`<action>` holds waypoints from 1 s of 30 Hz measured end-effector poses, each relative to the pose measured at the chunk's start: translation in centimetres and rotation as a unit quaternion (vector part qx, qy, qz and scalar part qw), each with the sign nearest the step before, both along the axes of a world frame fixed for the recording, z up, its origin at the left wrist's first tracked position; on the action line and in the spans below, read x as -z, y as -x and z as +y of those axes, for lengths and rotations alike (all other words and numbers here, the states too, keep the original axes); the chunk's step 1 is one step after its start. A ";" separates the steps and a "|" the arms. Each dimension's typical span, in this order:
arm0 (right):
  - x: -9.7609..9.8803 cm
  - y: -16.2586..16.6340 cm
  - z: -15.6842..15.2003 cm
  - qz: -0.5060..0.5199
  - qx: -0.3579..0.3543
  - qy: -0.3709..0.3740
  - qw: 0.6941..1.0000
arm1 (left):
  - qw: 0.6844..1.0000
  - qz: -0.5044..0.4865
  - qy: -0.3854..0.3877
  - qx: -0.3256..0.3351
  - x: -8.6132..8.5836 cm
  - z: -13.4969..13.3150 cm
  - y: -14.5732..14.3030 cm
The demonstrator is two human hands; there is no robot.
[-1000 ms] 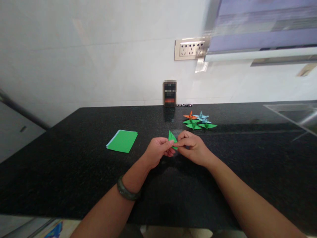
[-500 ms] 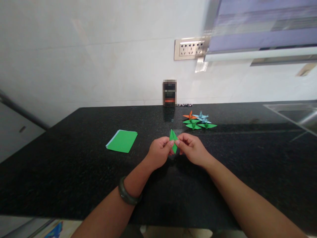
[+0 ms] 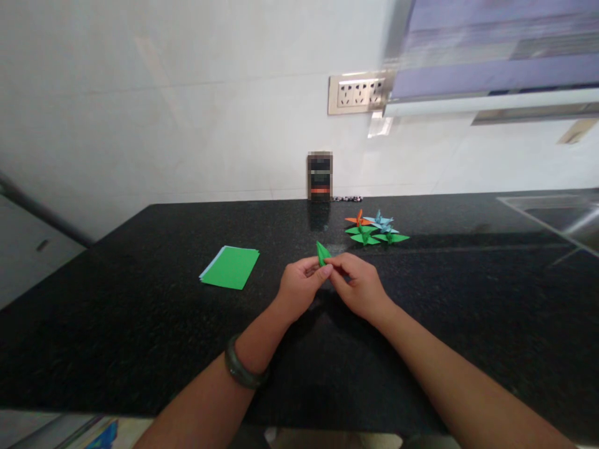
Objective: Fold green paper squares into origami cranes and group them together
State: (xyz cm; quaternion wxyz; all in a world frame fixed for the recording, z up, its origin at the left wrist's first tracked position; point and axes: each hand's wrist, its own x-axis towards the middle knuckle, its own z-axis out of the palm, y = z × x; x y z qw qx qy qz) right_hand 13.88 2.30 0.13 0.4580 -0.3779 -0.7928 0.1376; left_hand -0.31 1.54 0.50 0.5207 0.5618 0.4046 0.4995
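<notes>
A small piece of folded green paper (image 3: 322, 252) is pinched between my hands, its pointed tip sticking up and away from me. My left hand (image 3: 303, 282) grips it from the left, thumb on the near side. From the right, my right hand (image 3: 358, 284) pinches it with thumb and forefinger, and the fingers of both hands meet there. The paper's lower part is hidden behind the fingers. A stack of square paper (image 3: 231, 268), green on top with light blue beneath, lies left of my hands. Beyond my right hand sit several folded paper cranes, among them a green crane (image 3: 365, 237).
An orange crane (image 3: 359, 219) and light blue cranes (image 3: 381, 221) stand with the green ones on the dark countertop (image 3: 140, 312). A blurred dark object (image 3: 321, 176) leans at the wall beside a beaded strand (image 3: 349, 199). A sink (image 3: 561, 215) lies at the right.
My right fingers have moved over the folded paper, covering more of its lower part. The paper has tilted slightly, its tip shifting a little left.
</notes>
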 end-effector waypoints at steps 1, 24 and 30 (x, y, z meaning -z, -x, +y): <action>0.0 0.1 0.0 0.012 -0.014 0.011 1.000 | 1.000 -0.005 0.011 -0.006 0.0 0.0 0.0; 0.2 -0.5 0.8 0.139 0.027 0.152 0.978 | 0.985 0.172 0.005 -0.034 0.1 0.0 0.3; -0.9 -0.9 0.3 0.003 -0.103 -0.016 0.995 | 0.992 0.037 0.105 -0.053 0.3 0.5 0.6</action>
